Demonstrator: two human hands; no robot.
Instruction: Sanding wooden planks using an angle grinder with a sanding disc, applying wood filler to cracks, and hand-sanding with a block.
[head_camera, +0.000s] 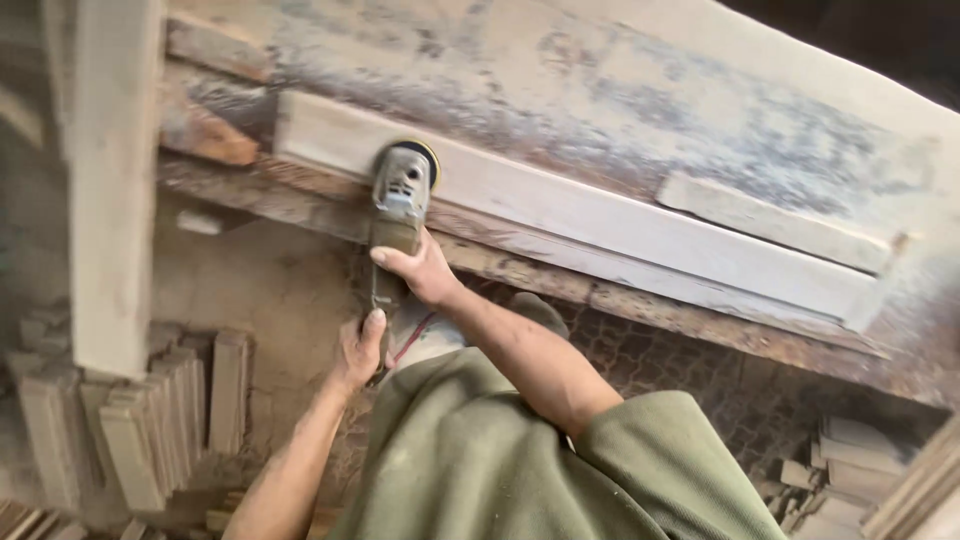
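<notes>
Angle grinder (398, 205) disc sits on the long plank (600, 215); your right hand (420, 270) and left hand (358, 350) both clamp its body.

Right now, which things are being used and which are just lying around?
In use: grinder, held by the left hand and right hand; long plank under its disc.
Lying about: short board, stacked wood blocks, wood pile.
</notes>
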